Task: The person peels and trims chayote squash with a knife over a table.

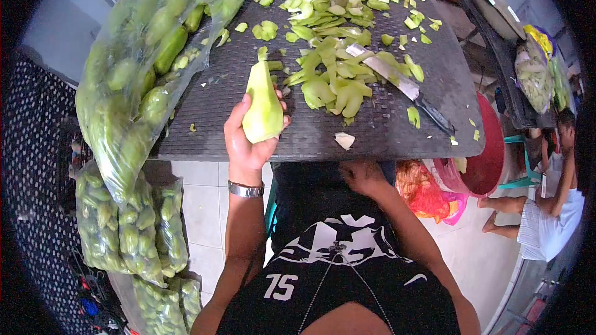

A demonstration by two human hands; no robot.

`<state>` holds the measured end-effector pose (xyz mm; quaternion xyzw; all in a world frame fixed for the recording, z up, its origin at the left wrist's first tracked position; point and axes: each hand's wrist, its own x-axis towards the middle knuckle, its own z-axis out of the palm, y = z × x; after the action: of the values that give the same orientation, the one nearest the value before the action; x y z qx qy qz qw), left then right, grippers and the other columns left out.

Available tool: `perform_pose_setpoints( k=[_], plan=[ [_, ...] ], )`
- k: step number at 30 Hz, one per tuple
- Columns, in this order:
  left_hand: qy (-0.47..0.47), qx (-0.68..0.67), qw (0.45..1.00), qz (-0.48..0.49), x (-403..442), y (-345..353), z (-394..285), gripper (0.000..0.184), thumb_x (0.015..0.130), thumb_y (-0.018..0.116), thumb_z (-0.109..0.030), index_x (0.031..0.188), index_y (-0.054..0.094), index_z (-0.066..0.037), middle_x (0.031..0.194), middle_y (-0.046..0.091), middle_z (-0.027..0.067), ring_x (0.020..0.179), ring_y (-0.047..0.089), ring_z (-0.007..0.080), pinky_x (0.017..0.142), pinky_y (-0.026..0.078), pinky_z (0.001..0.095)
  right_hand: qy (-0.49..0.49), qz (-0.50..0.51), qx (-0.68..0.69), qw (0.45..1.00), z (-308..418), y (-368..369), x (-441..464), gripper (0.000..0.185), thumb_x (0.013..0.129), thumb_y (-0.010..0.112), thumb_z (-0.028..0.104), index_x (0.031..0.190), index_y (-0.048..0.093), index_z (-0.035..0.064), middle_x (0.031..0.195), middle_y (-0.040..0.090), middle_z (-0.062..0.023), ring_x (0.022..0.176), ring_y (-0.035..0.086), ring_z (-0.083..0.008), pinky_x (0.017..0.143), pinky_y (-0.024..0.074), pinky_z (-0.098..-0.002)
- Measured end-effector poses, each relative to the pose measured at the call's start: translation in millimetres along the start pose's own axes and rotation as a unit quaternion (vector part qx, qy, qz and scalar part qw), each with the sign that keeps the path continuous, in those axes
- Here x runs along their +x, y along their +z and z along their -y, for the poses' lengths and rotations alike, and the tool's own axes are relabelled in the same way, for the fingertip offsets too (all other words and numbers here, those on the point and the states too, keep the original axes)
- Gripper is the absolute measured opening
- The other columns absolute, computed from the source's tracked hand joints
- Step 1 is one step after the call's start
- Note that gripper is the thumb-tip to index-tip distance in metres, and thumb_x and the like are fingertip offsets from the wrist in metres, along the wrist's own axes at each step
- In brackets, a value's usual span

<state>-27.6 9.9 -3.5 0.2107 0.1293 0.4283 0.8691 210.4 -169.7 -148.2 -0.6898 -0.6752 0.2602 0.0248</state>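
Observation:
My left hand (253, 139) is wrapped round a peeled green papaya (263, 108), its narrow end pointing away from me, above the near edge of the dark woven-pattern table (217, 139). My right hand (363, 177) hangs low at the table's front edge, near my lap; its fingers are shadowed and partly hidden. A kitchen knife (392, 77) with a dark handle lies on the table, its blade resting over a long heap of green peelings (338, 43). A small pale scrap (344, 141) sits near the front edge.
A large clear bag of unpeeled green fruit (139, 80) overhangs the table's left side. More filled bags (124, 226) stand below it. At right are a red tub (487, 149), a red net bag (419, 189), another dark table (496, 56) and a seated person (552, 211).

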Motion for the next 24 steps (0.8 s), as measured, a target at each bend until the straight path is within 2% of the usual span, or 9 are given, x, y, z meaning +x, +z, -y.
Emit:
perform_pose_setpoints(
  k=[3,6,9,12,15,18,20,23,24],
  plan=[
    [0.004,-0.031,0.999,0.013,0,4,2,0.054,0.099,0.06,-0.034,0.137,0.053,0.004,0.116,0.065,0.018,0.1,0.065,0.0297,0.082,0.056,0.0441,-0.009,0.053,0.099,0.994,5,-6,-4,0.031,0.091,0.069,0.038,0.109,0.073,0.013,0.11,0.073,-0.0168,0.103,0.069,-0.0383,0.088,0.0532,-0.0514],
    [0.007,-0.025,1.0,-0.009,-1,7,1,0.054,0.1,0.059,-0.034,0.137,0.053,0.004,0.117,0.065,0.0182,0.099,0.065,0.03,0.082,0.056,0.0437,0.017,0.195,0.023,0.98,23,-34,13,0.036,0.09,0.07,0.041,0.11,0.072,0.0109,0.112,0.073,-0.0187,0.106,0.07,-0.0382,0.092,0.053,-0.0515],
    [0.011,-0.004,1.0,0.001,-1,6,1,0.053,0.099,0.06,-0.034,0.137,0.053,0.003,0.117,0.065,0.0181,0.1,0.065,0.03,0.083,0.057,0.0429,0.011,0.182,0.061,0.981,27,-30,19,0.035,0.092,0.068,0.038,0.115,0.072,0.011,0.118,0.072,-0.0195,0.111,0.069,-0.0384,0.096,0.0523,-0.0514],
    [0.002,-0.008,1.0,-0.03,-2,2,1,0.053,0.099,0.061,-0.035,0.137,0.054,0.002,0.118,0.066,0.0177,0.1,0.066,0.0294,0.083,0.057,0.0423,0.011,0.149,0.039,0.988,-26,67,47,0.038,0.092,0.064,0.032,0.124,0.069,0.0125,0.124,0.07,-0.0201,0.117,0.067,-0.0392,0.101,0.0506,-0.0521],
    [0.003,0.001,0.999,-0.043,-4,2,3,0.057,0.096,0.063,-0.037,0.139,0.054,0.0,0.122,0.066,0.0166,0.102,0.066,0.0288,0.084,0.057,0.0436,-0.03,-0.03,0.011,0.999,-27,78,37,0.033,0.095,0.062,0.03,0.12,0.07,0.0094,0.117,0.07,-0.022,0.111,0.067,-0.0425,0.097,0.0518,-0.0536],
    [0.006,0.003,0.999,-0.033,-6,9,2,0.057,0.097,0.062,-0.035,0.139,0.052,0.002,0.119,0.065,0.0165,0.103,0.065,0.0294,0.083,0.057,0.0446,-0.048,-0.14,0.046,0.988,-9,49,7,0.03,0.097,0.06,0.028,0.115,0.07,0.0062,0.11,0.071,-0.0238,0.105,0.067,-0.0457,0.094,0.0531,-0.055],
    [0.01,0.004,0.999,-0.032,-7,9,2,0.055,0.098,0.061,-0.034,0.138,0.053,0.002,0.118,0.066,0.0166,0.102,0.066,0.0295,0.083,0.057,0.0447,-0.025,-0.13,0.165,0.977,19,-6,-29,0.028,0.096,0.065,0.027,0.11,0.071,0.005,0.103,0.072,-0.0213,0.096,0.07,-0.0437,0.085,0.0559,-0.0516],
    [0.012,0.004,0.999,-0.03,-6,9,3,0.054,0.098,0.06,-0.033,0.137,0.053,0.003,0.116,0.066,0.0168,0.1,0.066,0.0298,0.083,0.057,0.0449,0.009,-0.096,0.173,0.98,29,-39,-61,0.024,0.099,0.06,0.024,0.112,0.071,0.0073,0.099,0.072,-0.0187,0.091,0.07,-0.042,0.081,0.0569,-0.0515],
    [0.013,0.006,0.999,-0.036,-7,10,3,0.054,0.098,0.06,-0.033,0.137,0.053,0.003,0.116,0.066,0.0169,0.1,0.066,0.0299,0.082,0.058,0.0448,-0.023,-0.067,0.172,0.983,32,-52,-74,0.023,0.099,0.061,0.024,0.112,0.071,0.0076,0.096,0.072,-0.0176,0.091,0.07,-0.0405,0.08,0.0571,-0.0501]
  ],
)
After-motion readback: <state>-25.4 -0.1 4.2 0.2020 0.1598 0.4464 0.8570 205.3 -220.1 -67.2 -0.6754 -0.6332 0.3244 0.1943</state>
